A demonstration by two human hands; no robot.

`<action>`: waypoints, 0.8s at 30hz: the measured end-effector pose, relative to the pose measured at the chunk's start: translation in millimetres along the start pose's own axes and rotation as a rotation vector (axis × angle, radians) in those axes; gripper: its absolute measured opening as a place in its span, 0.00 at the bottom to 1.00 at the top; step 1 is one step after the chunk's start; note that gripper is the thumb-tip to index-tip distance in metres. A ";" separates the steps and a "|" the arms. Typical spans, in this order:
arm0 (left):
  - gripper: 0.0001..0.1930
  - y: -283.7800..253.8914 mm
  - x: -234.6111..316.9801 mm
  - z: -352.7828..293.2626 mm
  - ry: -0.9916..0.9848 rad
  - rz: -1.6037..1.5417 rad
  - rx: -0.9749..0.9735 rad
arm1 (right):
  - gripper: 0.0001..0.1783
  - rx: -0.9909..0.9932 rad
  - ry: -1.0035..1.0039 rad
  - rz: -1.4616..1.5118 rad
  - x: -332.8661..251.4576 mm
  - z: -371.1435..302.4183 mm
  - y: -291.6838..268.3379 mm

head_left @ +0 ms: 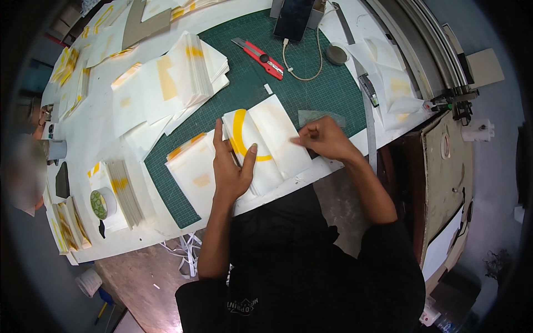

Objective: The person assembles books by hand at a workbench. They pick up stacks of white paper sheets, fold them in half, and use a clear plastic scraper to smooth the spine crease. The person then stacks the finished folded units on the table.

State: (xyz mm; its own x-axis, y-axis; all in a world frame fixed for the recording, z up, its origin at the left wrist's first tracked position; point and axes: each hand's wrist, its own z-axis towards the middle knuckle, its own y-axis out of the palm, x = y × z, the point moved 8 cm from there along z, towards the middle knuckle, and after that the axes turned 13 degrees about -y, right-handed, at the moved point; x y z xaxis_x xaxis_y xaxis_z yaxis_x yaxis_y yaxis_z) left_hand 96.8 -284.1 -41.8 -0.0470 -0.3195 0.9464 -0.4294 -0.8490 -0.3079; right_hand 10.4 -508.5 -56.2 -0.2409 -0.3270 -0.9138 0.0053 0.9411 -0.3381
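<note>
My left hand (232,166) lies flat on a folded white paper sheet (272,141) with a yellow arc printed on it, thumb spread across the arc. My right hand (325,137) pinches the sheet's right edge with curled fingers. The sheet rests on a green cutting mat (311,83) at the table's front edge. A short stack of similar white sheets with yellow marks (194,166) sits just left of my left hand.
A red utility knife (260,57) lies on the mat behind the sheet. A phone (293,19) with a cable, a long metal ruler (363,89), a tape roll (102,202) and several stacks of white and yellow paper (183,69) fill the table. Another person is at the left edge.
</note>
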 end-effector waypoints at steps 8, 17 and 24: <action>0.46 -0.3 2.9 -0.9 0.025 0.013 0.007 | 0.12 -0.041 0.103 0.147 0.3 -28.8 8.6; 0.46 -0.2 -0.4 -1.1 -0.002 0.027 -0.021 | 0.16 -0.087 0.133 0.008 1.9 -29.2 2.7; 0.46 0.0 3.5 -1.2 0.029 0.035 -0.002 | 0.23 0.106 0.065 -0.475 -18.2 71.3 -26.3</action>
State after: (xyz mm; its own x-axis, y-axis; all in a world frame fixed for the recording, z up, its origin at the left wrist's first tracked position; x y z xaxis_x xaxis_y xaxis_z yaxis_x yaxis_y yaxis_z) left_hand 95.6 -284.7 -38.4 -0.0882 -0.3363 0.9376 -0.4287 -0.8368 -0.3405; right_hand 83.8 -533.5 -46.7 -0.3010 -0.7087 -0.6380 -0.0216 0.6740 -0.7385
